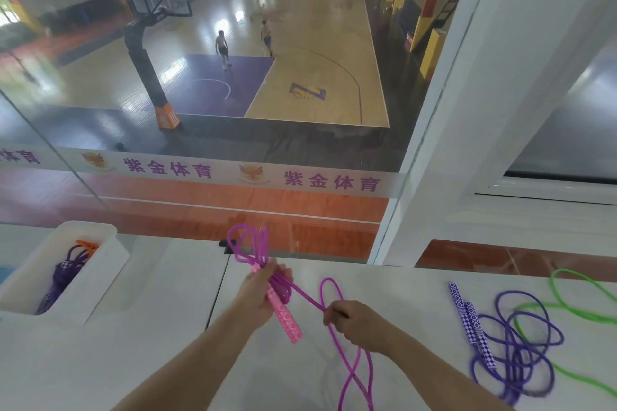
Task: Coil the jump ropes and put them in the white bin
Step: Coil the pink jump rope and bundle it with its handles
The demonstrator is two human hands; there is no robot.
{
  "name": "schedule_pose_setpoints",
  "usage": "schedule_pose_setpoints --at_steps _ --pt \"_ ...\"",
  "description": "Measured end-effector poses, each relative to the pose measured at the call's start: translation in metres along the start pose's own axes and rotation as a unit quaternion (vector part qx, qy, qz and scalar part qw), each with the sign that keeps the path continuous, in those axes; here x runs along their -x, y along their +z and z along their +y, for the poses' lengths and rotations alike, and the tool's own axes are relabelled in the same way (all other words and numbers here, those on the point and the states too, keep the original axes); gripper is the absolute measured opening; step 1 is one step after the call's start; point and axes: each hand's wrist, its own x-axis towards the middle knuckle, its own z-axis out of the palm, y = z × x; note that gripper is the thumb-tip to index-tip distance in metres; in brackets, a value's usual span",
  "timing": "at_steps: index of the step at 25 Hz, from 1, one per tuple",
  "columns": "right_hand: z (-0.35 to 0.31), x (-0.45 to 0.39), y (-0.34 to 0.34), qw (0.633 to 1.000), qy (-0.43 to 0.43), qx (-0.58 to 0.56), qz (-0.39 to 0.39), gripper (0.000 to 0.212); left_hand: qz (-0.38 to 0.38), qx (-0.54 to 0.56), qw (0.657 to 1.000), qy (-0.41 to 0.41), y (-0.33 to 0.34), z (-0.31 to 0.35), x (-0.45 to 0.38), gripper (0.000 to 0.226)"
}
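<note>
From the slack pink rope (354,374) on the desk (167,360), I see my right hand (359,324) pinching the running strand, my left hand (258,290) clutching gathered loops and handle, and the white bin (100,280) far left, nearer that hand.

We see a counter (133,360) of smooth pale stone-like material with a soft sheen. The white bin (110,264) near its left edge looks like smooth matt plastic. The pink jump rope (350,374) has a glossy, rubbery plastic cord and a patterned pink handle (287,320). The purple rope (521,360) and green rope (574,307) toward the counter's right edge look equally slick.
</note>
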Motion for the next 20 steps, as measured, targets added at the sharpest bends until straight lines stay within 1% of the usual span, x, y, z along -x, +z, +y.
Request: schedule_pose_setpoints --at_steps 1,2,3,5,6,8,10,11,13,15,16,17,18,20 --pt "0.004 0.003 -0.003 1.0 0.001 0.015 -0.015 0.024 0.007 0.047 0.999 -0.005 -0.006 0.008 -0.004 0.014" --pt "0.006 0.005 -0.007 0.999 -0.001 0.029 -0.026 0.023 0.012 0.055 0.998 -0.009 -0.011 0.013 -0.007 0.012" --pt "0.006 0.007 -0.011 0.999 -0.005 0.038 -0.033 0.021 0.014 0.023 1.0 -0.013 -0.013 0.015 -0.008 0.014" --pt "0.003 0.008 -0.019 0.998 -0.023 0.044 -0.023 0.018 -0.006 -0.128 0.991 -0.023 -0.013 0.012 -0.005 0.018" --pt "0.001 0.007 -0.022 0.998 -0.035 0.043 -0.006 0.018 -0.026 -0.214 0.976 -0.031 -0.012 0.007 -0.002 0.02" --pt "-0.004 0.003 -0.027 0.996 -0.062 0.039 0.05 0.019 -0.077 -0.36 0.928 -0.056 -0.008 -0.003 0.004 0.03" --pt "-0.008 -0.003 -0.031 0.989 -0.084 0.04 0.115 0.018 -0.114 -0.454 0.88 -0.075 -0.001 -0.014 0.013 0.044" --pt "-0.009 -0.006 -0.031 0.985 -0.089 0.045 0.142 0.018 -0.123 -0.48 0.865 -0.078 0.004 -0.02 0.017 0.047" --pt "-0.01 -0.012 -0.03 0.98 -0.089 0.057 0.171 0.017 -0.122 -0.533 0.835 -0.07 0.015 -0.029 0.023 0.044" --pt "-0.007 -0.015 -0.026 0.981 -0.08 0.062 0.169 0.016 -0.104 -0.606 0.786 -0.056 0.022 -0.034 0.026 0.035" --pt "-0.006 -0.016 -0.023 0.981 -0.077 0.062 0.165 0.016 -0.093 -0.63 0.769 -0.054 0.023 -0.035 0.026 0.031" --pt "-0.004 -0.017 -0.02 0.982 -0.076 0.061 0.164 0.015 -0.088 -0.636 0.765 -0.055 0.022 -0.034 0.026 0.028" --pt "-0.003 -0.018 -0.018 0.982 -0.076 0.059 0.163 0.015 -0.09 -0.621 0.776 -0.06 0.02 -0.034 0.025 0.025" --pt "-0.002 -0.019 -0.018 0.983 -0.072 0.054 0.162 0.015 -0.109 -0.55 0.824 -0.082 0.015 -0.032 0.027 0.022"
